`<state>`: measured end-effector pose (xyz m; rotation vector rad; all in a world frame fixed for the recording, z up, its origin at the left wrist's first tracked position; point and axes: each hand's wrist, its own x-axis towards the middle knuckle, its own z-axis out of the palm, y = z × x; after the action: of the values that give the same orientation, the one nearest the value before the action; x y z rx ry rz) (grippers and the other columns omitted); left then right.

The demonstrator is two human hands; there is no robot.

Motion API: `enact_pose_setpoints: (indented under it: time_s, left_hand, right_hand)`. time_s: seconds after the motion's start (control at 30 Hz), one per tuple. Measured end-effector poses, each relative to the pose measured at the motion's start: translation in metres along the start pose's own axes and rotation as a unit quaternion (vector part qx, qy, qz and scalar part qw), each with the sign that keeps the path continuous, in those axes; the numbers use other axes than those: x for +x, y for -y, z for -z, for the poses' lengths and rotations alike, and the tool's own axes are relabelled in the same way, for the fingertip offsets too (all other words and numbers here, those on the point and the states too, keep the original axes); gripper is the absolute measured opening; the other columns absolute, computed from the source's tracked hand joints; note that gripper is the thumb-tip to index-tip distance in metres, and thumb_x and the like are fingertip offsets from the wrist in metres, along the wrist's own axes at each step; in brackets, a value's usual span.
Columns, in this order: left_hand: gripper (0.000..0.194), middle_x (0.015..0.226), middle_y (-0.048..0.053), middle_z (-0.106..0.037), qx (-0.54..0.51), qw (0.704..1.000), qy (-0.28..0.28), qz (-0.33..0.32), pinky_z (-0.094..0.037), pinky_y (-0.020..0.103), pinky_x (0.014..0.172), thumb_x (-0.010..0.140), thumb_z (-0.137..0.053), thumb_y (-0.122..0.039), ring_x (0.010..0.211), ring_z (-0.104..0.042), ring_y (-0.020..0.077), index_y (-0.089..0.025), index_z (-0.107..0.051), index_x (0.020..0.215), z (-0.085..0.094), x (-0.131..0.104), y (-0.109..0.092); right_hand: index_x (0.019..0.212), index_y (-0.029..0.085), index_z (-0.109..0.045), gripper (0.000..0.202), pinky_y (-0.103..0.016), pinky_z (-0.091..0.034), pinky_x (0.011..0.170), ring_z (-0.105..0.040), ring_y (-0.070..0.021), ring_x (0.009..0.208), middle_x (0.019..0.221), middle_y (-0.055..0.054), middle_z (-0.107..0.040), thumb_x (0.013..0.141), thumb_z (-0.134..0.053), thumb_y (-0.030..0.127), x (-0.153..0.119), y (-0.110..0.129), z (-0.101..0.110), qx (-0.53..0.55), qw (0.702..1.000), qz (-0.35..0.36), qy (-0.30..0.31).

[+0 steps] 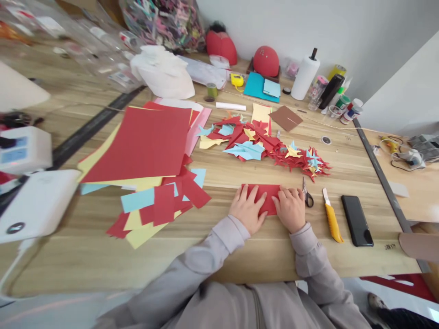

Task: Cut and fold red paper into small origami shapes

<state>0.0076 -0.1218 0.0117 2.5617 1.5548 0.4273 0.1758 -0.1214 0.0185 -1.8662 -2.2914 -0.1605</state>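
Note:
A small rectangle of red paper [261, 193] lies flat on the table in front of me, its long side running left to right. My left hand [248, 211] rests on its left part with fingers spread and pressing down. At the right end, my right hand [291, 209] is closed on the paper's edge, fingers bent and thumb close to them. Small scissors [308, 198] lie just beyond my right hand. Further right are a yellow utility knife [332, 219] with its blade showing and a black phone [356, 220].
Stacked red sheets [140, 141] and loose cut strips [163, 203] lie to the left. Behind my hands spreads a heap of folded paper pieces [270, 144]. A yellow tape measure [237, 81], a white roll [305, 77] and bottles [353, 111] stand at the back.

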Motion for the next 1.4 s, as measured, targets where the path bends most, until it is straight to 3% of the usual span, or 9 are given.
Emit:
enact_pose_setpoints:
  time_s: [0.1,0.2,0.27,0.37,0.47,0.67,0.8,1.2,1.4]
  left_hand:
    - [0.044,0.121,0.016,-0.058,0.020,1.000,0.010,-0.005,-0.029,0.057,0.104,0.075,-0.060,-0.042,0.116,-0.048,0.0388,-0.020,-0.065,0.113,0.007,0.012,-0.006]
    - [0.026,0.119,0.013,-0.061,0.034,0.999,-0.014,-0.013,-0.031,0.055,0.104,0.086,-0.047,-0.030,0.118,-0.048,0.0351,-0.018,-0.070,0.093,0.001,0.023,-0.012]
    - [0.028,0.132,0.010,-0.055,0.035,0.998,-0.028,-0.054,-0.033,0.052,0.106,0.089,-0.042,-0.022,0.126,-0.042,0.0330,-0.016,-0.069,0.096,-0.010,0.027,-0.014]
    - [0.030,0.129,0.012,-0.057,0.016,0.998,-0.024,-0.064,-0.037,0.045,0.105,0.089,-0.040,-0.018,0.125,-0.046,0.0292,-0.012,-0.066,0.104,-0.028,0.026,-0.012]
    - [0.032,0.131,0.013,-0.056,-0.008,0.998,-0.027,-0.056,-0.033,0.045,0.109,0.090,-0.040,-0.023,0.128,-0.043,0.0283,-0.011,-0.064,0.108,-0.037,0.022,-0.007]
    - [0.045,0.139,0.010,-0.048,-0.032,0.998,-0.008,-0.056,-0.023,0.056,0.110,0.092,-0.040,-0.038,0.130,-0.038,0.0300,-0.022,-0.050,0.132,-0.031,0.019,-0.003]
    - [0.047,0.143,0.009,-0.044,-0.035,0.998,-0.002,-0.052,-0.021,0.056,0.110,0.090,-0.042,-0.043,0.132,-0.034,0.0310,-0.026,-0.049,0.133,-0.029,0.019,-0.004]
    - [0.070,0.145,0.011,-0.041,-0.044,0.998,0.014,-0.051,-0.015,0.058,0.110,0.077,-0.053,-0.060,0.134,-0.030,0.0354,-0.024,-0.045,0.136,-0.030,0.019,-0.004]
    - [0.072,0.146,0.011,-0.038,-0.042,0.997,0.016,-0.056,-0.013,0.058,0.110,0.076,-0.053,-0.061,0.135,-0.027,0.0353,-0.024,-0.043,0.137,-0.031,0.019,-0.004]
  right_hand:
    - [0.090,0.019,-0.063,0.022,-0.044,-0.029,0.096,-0.054,-0.0246,0.097,0.116,-0.009,-0.066,0.091,-0.049,0.036,0.000,0.000,-0.001,-0.003,1.000,-0.001,-0.005]
    - [0.089,0.019,-0.063,0.024,-0.043,-0.028,0.095,-0.053,-0.0242,0.096,0.115,-0.008,-0.066,0.093,-0.046,0.035,0.000,-0.001,-0.003,-0.009,1.000,-0.002,-0.012]
    - [0.089,0.019,-0.063,0.024,-0.043,-0.028,0.094,-0.053,-0.0239,0.096,0.114,-0.008,-0.067,0.094,-0.044,0.033,-0.001,-0.001,-0.004,-0.012,1.000,0.000,-0.017]
    - [0.089,0.019,-0.063,0.023,-0.042,-0.027,0.094,-0.053,-0.0236,0.096,0.114,-0.009,-0.066,0.094,-0.044,0.031,-0.001,-0.002,-0.004,-0.014,1.000,0.002,-0.018]
    - [0.089,0.019,-0.063,0.023,-0.042,-0.027,0.094,-0.053,-0.0233,0.095,0.115,-0.008,-0.066,0.094,-0.044,0.030,-0.001,-0.002,-0.004,-0.015,1.000,0.002,-0.015]
    - [0.088,0.019,-0.063,0.025,-0.041,-0.026,0.095,-0.053,-0.0223,0.094,0.114,-0.007,-0.067,0.095,-0.041,0.028,0.000,-0.001,-0.002,-0.012,1.000,-0.003,-0.010]
    - [0.089,0.019,-0.064,0.025,-0.041,-0.026,0.095,-0.053,-0.0226,0.095,0.114,-0.007,-0.067,0.095,-0.041,0.028,0.000,-0.001,-0.001,-0.008,1.000,-0.004,-0.008]
    - [0.091,0.019,-0.063,0.025,-0.041,-0.027,0.093,-0.053,-0.0228,0.096,0.116,-0.007,-0.066,0.095,-0.040,0.030,-0.002,-0.003,-0.004,-0.009,1.000,-0.003,-0.009]
    - [0.092,0.019,-0.063,0.024,-0.040,-0.028,0.092,-0.052,-0.0231,0.097,0.117,-0.007,-0.065,0.095,-0.041,0.029,-0.003,-0.002,-0.004,-0.012,1.000,-0.007,-0.011]
